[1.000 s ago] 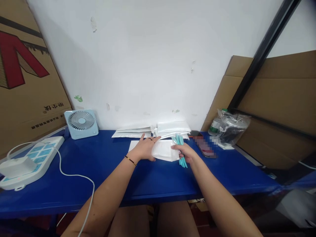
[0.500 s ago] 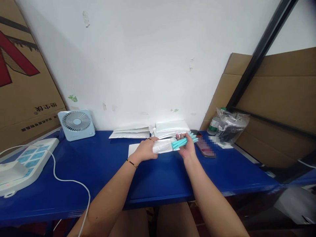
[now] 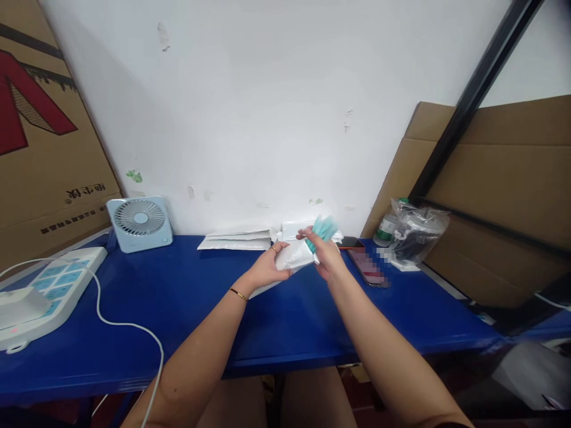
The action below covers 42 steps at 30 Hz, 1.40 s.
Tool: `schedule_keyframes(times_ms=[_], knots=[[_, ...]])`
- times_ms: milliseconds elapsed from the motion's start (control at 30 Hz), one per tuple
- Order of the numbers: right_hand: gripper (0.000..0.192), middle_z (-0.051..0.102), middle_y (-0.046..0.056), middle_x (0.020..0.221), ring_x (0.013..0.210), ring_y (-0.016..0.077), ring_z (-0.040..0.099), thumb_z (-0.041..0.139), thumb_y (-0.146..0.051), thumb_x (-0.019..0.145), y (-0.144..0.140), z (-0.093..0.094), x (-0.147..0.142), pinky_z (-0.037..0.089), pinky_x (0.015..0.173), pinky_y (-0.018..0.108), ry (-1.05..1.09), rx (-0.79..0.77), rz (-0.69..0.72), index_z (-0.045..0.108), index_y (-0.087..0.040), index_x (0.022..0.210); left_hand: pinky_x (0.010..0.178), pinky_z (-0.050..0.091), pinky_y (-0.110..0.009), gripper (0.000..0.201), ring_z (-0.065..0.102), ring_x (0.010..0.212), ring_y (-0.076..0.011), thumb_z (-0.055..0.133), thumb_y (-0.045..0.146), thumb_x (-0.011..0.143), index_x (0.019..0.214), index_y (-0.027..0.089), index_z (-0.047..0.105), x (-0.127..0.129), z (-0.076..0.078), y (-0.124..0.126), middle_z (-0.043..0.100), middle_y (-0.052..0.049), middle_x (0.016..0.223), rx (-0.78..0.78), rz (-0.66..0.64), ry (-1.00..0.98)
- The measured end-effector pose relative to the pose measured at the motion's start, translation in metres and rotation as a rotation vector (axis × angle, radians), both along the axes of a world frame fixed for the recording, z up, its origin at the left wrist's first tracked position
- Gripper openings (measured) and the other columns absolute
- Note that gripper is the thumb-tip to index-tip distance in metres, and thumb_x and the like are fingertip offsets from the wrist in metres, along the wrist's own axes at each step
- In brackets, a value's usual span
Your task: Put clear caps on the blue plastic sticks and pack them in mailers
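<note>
Teal plastic sticks, bundled, sit gripped in the closed right hand, long axis tilted up and rightward. Just left, the left hand pinches a white padded mailer pouch above the blue bench, mouth facing the bundle.

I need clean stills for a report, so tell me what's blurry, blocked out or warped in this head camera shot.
Head view: the teal sticks in the right hand are motion-smeared; the phone screen is pixelated; the black post and the table edge lean and bow from wide-angle distortion; lighting is even, without glare.
</note>
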State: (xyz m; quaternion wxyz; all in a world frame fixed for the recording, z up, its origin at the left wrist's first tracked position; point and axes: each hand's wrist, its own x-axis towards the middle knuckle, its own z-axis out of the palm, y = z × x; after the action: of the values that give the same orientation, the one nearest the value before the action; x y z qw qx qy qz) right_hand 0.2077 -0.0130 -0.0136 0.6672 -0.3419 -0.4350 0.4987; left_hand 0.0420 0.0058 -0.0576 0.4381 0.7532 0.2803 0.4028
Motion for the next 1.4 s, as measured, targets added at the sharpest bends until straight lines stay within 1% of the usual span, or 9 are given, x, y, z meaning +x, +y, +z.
schedule_keyframes(times_ms=[233, 400, 533, 667, 867, 1000, 1133, 1267, 1400], knots=[[0.045, 0.061, 0.003, 0.097, 0.088, 0.0185, 0.055, 0.069, -0.047, 0.070, -0.015, 0.079, -0.018, 0.042, 0.078, 0.032, -0.621, 0.191, 0.236, 0.058, -0.020, 0.104, 0.080, 0.044, -0.031, 0.067, 0.059, 0.090, -0.0210, 0.077, 0.026, 0.060, 0.120, 0.022, 0.049, -0.009, 0.006, 0.000, 0.062, -0.005, 0.103, -0.338, -0.092, -0.472], [0.060, 0.058, 0.004, 0.108, 0.094, 0.0192, 0.055, 0.082, -0.033, 0.052, -0.015, 0.096, -0.003, 0.043, 0.081, 0.032, -0.898, 0.411, 0.506, 0.060, -0.021, 0.106, 0.077, 0.045, -0.032, 0.065, 0.060, 0.088, -0.0248, 0.079, 0.032, 0.057, 0.116, 0.019, 0.056, -0.022, 0.004, 0.002, 0.065, -0.009, 0.098, -0.476, -0.215, -0.518], [0.028, 0.061, 0.004, 0.088, 0.079, 0.0156, 0.055, 0.071, -0.039, 0.069, -0.010, 0.094, 0.006, 0.043, 0.069, 0.028, -0.916, 0.399, 0.386, 0.064, -0.015, 0.082, 0.084, 0.044, -0.033, 0.071, 0.057, 0.099, -0.0269, 0.078, 0.045, 0.056, 0.119, 0.021, 0.056, -0.027, 0.015, -0.004, 0.062, -0.009, 0.111, -0.396, -0.337, -0.526], [0.032, 0.056, 0.000, 0.068, 0.063, 0.0122, 0.050, 0.059, -0.047, 0.079, -0.003, 0.092, -0.003, 0.038, 0.057, 0.024, -0.979, 0.349, 0.232, 0.060, -0.015, 0.077, 0.087, 0.044, -0.036, 0.076, 0.055, 0.104, -0.0284, 0.081, 0.043, 0.052, 0.120, 0.021, 0.054, -0.020, 0.027, -0.013, 0.061, -0.010, 0.113, -0.248, -0.273, -0.429], [0.037, 0.058, 0.008, 0.107, 0.088, 0.0200, 0.054, 0.059, -0.049, 0.079, -0.007, 0.097, -0.008, 0.042, 0.075, 0.033, -1.176, 0.654, -0.346, 0.060, -0.019, 0.100, 0.082, 0.046, -0.036, 0.042, 0.061, 0.095, -0.0259, 0.066, 0.044, 0.074, 0.105, 0.016, 0.062, -0.014, 0.024, -0.012, 0.068, -0.009, 0.101, -0.274, 0.009, -0.344], [0.039, 0.059, 0.010, 0.108, 0.099, 0.0249, 0.052, 0.059, -0.051, 0.079, -0.022, 0.095, -0.004, 0.038, 0.084, 0.037, -1.524, 0.842, -0.181, 0.063, -0.020, 0.102, 0.080, 0.046, -0.035, 0.040, 0.061, 0.092, -0.0248, 0.059, 0.046, 0.080, 0.104, 0.014, 0.063, -0.017, 0.021, -0.012, 0.068, -0.009, 0.097, -0.298, -0.057, -0.381], [0.036, 0.056, 0.001, 0.063, 0.062, 0.0139, 0.050, 0.049, -0.047, 0.086, -0.012, 0.091, 0.005, 0.037, 0.060, 0.026, -1.535, 0.579, 0.052, 0.064, -0.016, 0.077, 0.085, 0.044, -0.033, 0.040, 0.058, 0.098, -0.0227, 0.056, 0.046, 0.083, 0.109, 0.016, 0.061, -0.017, 0.022, -0.014, 0.065, -0.008, 0.105, -0.257, -0.065, -0.349], [0.038, 0.053, 0.000, 0.062, 0.055, 0.0119, 0.046, 0.053, -0.051, 0.081, 0.036, 0.081, 0.044, 0.034, 0.049, 0.023, -1.084, 0.293, -0.199, 0.062, -0.014, 0.078, 0.093, 0.037, -0.028, 0.036, 0.049, 0.113, -0.0186, 0.058, 0.042, 0.082, 0.113, 0.024, 0.057, -0.025, 0.018, 0.000, 0.058, -0.005, 0.117, -0.190, 0.359, -0.559], [0.037, 0.057, 0.004, 0.070, 0.056, 0.0129, 0.049, 0.046, -0.046, 0.083, 0.093, 0.048, 0.093, 0.039, 0.048, 0.025, -0.742, -0.007, -0.487, 0.060, -0.012, 0.092, 0.079, 0.042, -0.026, 0.026, 0.055, 0.105, -0.0168, 0.057, 0.038, 0.080, 0.102, 0.024, 0.057, -0.039, 0.004, 0.026, 0.057, -0.004, 0.109, -0.492, 0.712, -0.869]])
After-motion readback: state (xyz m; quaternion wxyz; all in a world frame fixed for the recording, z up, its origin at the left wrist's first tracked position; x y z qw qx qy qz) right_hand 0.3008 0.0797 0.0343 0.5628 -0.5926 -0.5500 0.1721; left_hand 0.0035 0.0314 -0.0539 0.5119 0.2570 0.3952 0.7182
